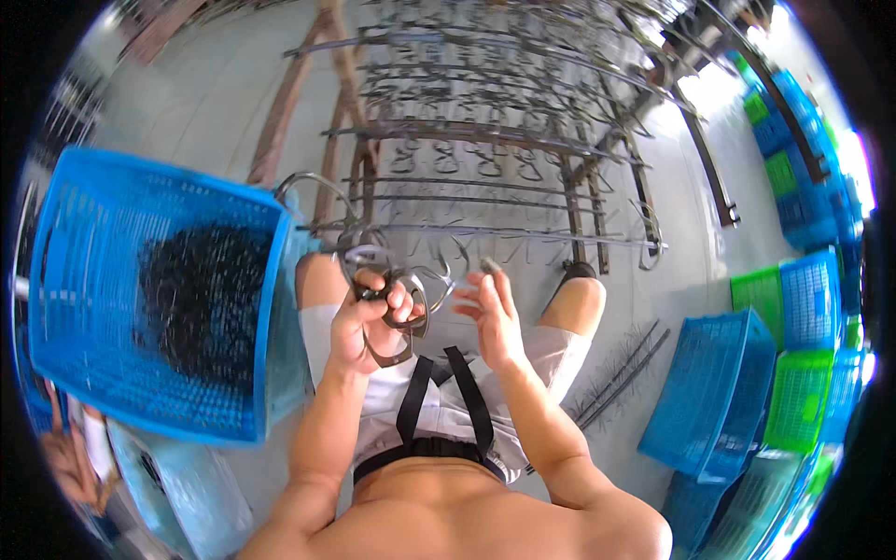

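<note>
My left hand grips several dark, curved frame-like pieces in front of my lap, with silvery loops sticking out around them. My right hand is just to the right of these, fingers apart and raised, close to the loops; a small greyish patch shows at a fingertip, too small to name. A blue plastic crate on my left holds a heap of small dark pieces.
Ahead stands a wooden-legged rack with metal bars and rows of hanging wire hooks. Blue and green crates are stacked along the right. A bundle of thin bristly rods lies on the floor. Clear plastic wrapping is at lower left.
</note>
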`<state>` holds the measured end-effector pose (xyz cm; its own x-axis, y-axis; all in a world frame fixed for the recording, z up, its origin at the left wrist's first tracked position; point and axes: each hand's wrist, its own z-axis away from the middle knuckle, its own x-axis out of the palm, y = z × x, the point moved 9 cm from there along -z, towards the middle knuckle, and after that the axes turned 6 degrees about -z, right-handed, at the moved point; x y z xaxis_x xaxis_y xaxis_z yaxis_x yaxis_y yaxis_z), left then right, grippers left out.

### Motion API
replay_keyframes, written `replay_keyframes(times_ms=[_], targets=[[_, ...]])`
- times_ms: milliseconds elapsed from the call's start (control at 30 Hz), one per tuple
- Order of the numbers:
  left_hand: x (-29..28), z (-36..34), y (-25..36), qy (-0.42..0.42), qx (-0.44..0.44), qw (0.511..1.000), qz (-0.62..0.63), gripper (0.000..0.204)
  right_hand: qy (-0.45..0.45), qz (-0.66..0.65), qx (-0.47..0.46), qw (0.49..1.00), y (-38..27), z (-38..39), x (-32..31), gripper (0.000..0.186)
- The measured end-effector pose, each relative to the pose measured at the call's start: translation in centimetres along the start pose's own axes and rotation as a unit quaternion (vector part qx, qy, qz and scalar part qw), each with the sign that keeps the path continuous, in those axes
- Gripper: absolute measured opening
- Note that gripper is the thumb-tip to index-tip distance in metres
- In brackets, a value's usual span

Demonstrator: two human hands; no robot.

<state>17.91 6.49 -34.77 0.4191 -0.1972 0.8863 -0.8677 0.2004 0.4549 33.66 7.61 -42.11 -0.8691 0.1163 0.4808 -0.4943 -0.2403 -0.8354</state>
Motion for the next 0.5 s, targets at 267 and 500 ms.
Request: replay_keyframes(times_ms=[267,500], targets=[[-1.4,-1.0,-6.9,0.074,-0.129,0.954,-0.259,0.021,-0.029,-0.038,-0.009,0.999,-1.1,2.1,-0.5,0.018],[-1.0,-2.4,-6.5,0.088,0.009,0.975,-0.206,0.032,0.162,0.032,-0.164,0.973,-6.3,0.8,-6.8,0.034]])
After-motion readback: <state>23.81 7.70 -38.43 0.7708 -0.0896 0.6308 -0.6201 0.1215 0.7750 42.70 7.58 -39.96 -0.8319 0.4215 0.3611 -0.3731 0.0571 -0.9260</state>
